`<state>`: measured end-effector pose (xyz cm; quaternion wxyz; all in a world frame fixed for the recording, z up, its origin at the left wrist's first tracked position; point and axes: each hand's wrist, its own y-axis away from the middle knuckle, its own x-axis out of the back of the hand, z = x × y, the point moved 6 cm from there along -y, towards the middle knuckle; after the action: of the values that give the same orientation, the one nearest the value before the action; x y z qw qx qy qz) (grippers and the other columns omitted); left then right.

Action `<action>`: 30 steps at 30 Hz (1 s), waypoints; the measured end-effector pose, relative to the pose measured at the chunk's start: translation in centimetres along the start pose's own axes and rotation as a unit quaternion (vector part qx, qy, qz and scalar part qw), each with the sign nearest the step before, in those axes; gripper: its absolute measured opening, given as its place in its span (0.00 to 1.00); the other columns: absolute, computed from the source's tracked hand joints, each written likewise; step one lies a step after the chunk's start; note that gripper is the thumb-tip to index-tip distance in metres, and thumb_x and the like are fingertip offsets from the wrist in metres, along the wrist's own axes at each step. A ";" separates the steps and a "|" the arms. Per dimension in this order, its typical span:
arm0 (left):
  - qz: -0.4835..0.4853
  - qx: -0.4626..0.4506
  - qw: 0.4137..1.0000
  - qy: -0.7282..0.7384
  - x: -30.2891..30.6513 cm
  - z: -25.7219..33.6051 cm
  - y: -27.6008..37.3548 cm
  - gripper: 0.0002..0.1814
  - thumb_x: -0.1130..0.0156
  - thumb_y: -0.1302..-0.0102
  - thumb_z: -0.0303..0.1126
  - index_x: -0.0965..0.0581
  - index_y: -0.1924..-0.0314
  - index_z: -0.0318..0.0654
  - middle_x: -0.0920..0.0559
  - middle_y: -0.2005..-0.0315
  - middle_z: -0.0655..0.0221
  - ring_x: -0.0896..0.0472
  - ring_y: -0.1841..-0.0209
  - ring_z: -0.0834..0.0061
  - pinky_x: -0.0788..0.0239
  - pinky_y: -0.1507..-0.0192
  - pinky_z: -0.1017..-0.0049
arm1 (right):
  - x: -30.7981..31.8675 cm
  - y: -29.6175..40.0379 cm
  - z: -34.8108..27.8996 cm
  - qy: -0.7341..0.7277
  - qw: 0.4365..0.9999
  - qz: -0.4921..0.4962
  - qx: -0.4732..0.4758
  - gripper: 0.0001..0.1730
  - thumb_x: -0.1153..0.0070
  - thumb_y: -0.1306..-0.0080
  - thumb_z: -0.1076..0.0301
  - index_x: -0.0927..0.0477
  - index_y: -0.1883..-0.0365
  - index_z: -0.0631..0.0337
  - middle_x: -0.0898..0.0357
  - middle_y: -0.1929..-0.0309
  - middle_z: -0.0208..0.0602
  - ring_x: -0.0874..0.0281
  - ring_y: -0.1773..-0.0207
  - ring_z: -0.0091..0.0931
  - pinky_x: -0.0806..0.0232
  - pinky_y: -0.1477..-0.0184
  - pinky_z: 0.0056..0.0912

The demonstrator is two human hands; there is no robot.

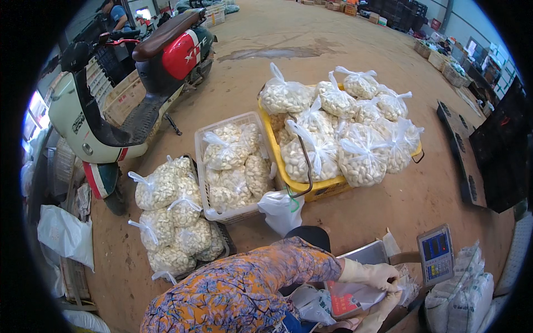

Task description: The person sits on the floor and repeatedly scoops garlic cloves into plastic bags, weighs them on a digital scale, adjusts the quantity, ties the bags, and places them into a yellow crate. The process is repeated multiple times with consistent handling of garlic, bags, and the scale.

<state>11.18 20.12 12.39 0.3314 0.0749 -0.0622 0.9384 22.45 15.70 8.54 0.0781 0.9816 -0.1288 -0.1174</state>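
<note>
Both my hands wear pale gloves and come together at the lower right. My left hand (377, 275) pinches the edge of a thin plastic bag (361, 292), its fingertips meeting those of my right hand (388, 303), which grips the same edge from below. Under the bag lies a red printed sheet or packet (343, 303) bearing writing. Another clear plastic bag (312, 301) sits beside it, close to my body. Just beyond my hands are a metal scale platform (368, 253) and its tilted digital display (436, 254). My patterned sleeve hides part of this area.
Knotted bags of pale, bean-like pieces fill a yellow crate (272, 139) and a white basket (198, 166); more bags (179, 220) lie in a dark crate. A scooter (141, 91) stands at left. Wrapped plastic packs (460, 287) flank the scale. A person (116, 16) is at far left.
</note>
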 end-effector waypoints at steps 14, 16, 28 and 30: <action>0.010 0.033 0.994 0.102 1.3 0.8 -1.0 0.13 0.36 0.48 0.36 0.22 0.68 0.34 0.19 0.72 0.62 0.21 0.67 0.72 0.30 0.64 0.74 | -0.4 -1.3 -0.2 -0.080 0.993 -0.078 -0.024 0.21 0.53 0.31 0.59 0.32 0.48 0.66 0.28 0.50 0.41 0.29 0.49 0.28 0.35 0.46 0.30; 0.000 0.017 0.999 0.048 1.0 -0.1 -1.6 0.11 0.37 0.49 0.34 0.23 0.70 0.34 0.20 0.74 0.61 0.21 0.69 0.70 0.31 0.66 0.73 | -0.5 -1.1 -0.2 -0.130 0.986 -0.101 -0.024 0.22 0.54 0.31 0.57 0.32 0.48 0.67 0.28 0.50 0.42 0.28 0.49 0.28 0.35 0.46 0.30; 0.156 -0.038 0.984 0.072 1.2 0.3 -1.7 0.06 0.42 0.55 0.28 0.28 0.78 0.33 0.25 0.81 0.56 0.25 0.76 0.63 0.36 0.72 0.67 | -0.1 -1.5 -1.1 -0.061 0.998 0.002 0.018 0.23 0.51 0.33 0.52 0.28 0.54 0.65 0.26 0.55 0.42 0.25 0.55 0.28 0.31 0.53 0.29; 0.159 -0.038 0.984 0.073 0.9 -0.1 -2.0 0.06 0.42 0.55 0.28 0.28 0.78 0.33 0.26 0.81 0.56 0.26 0.76 0.64 0.36 0.73 0.67 | -0.8 -1.0 -1.8 -0.061 0.998 -0.006 0.018 0.23 0.51 0.33 0.52 0.28 0.53 0.64 0.26 0.55 0.42 0.25 0.56 0.28 0.31 0.54 0.29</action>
<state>11.70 22.23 12.62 0.1842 -0.0176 -0.0844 0.9791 22.34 17.13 10.23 0.0516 0.9747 -0.1292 -0.1749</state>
